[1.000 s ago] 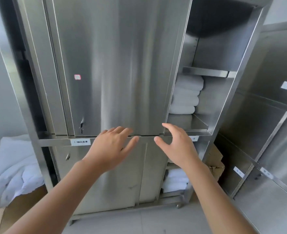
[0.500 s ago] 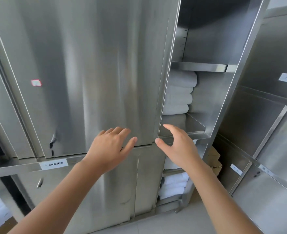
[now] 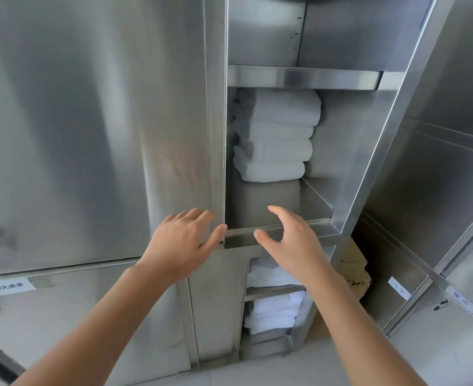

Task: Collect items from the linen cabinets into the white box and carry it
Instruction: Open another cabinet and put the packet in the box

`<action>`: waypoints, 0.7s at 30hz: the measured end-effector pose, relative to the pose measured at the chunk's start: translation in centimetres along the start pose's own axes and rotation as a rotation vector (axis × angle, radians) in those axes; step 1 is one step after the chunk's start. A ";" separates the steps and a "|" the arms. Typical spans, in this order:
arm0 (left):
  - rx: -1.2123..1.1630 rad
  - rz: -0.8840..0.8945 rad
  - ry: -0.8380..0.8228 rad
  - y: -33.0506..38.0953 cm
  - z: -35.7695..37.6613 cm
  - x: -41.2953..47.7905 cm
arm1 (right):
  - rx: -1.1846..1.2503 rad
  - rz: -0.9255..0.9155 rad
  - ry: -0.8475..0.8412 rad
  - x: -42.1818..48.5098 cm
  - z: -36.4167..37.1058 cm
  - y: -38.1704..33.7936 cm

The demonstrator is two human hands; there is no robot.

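Head view, left hand (image 3: 182, 246): pressed flat on brushed steel door (image 3: 90, 135).
Right hand (image 3: 288, 240): fingers spread, held nothing.
Folded white towels (image 3: 277, 135): four stacked.

From here the steel door (image 3: 90, 121) hides all behind it, the right hand (image 3: 291, 246) covers part of the towels (image 3: 268, 277) on the lower shelf (image 3: 271, 291), the cardboard box (image 3: 353, 270) shows only a corner, and the label (image 3: 5, 286) runs off the left edge, its print blurred.

1. Cabinet door (image 3: 96, 121): brushed stainless steel, smooth, soft sheen.
2. Shelf (image 3: 302, 78): same steel, glossier front edge.
3. Folded towels (image 3: 277, 135): white terry cloth, matt, nubby.
4. Label (image 3: 7, 286): white paper, matt.
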State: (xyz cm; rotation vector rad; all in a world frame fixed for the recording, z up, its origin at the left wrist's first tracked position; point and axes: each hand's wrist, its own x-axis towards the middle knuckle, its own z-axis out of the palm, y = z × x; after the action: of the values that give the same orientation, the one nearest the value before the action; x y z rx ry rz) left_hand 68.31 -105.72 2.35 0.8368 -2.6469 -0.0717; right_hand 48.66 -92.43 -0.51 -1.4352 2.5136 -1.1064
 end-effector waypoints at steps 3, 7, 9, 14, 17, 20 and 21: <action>-0.029 -0.098 0.029 2.9 2.3 2.9 | 0.018 -0.065 -0.069 3.1 -1.1 3.2; -0.002 -0.234 0.047 5.2 3.7 4.3 | 0.045 -0.156 -0.172 5.7 -2.9 5.7; 0.029 -0.274 0.075 5.8 3.6 4.4 | 0.046 -0.202 -0.201 6.9 -3.6 5.9; 0.073 -0.341 0.156 6.6 2.0 5.7 | 0.082 -0.319 -0.236 9.4 -4.5 4.7; -0.025 -0.414 0.232 7.0 1.5 6.8 | 0.119 -0.368 -0.246 10.4 -4.9 4.0; -0.176 -0.494 0.290 7.0 1.7 7.9 | 0.146 -0.407 -0.252 11.4 -5.2 3.4; -0.240 -0.507 0.303 7.0 1.8 8.2 | 0.151 -0.414 -0.250 11.8 -5.3 3.3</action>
State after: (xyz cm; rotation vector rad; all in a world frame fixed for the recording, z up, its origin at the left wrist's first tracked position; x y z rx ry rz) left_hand 57.60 -104.75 4.40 1.2945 -2.0466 -0.3530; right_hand 37.60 -97.49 4.95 -1.9625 1.9739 -1.0549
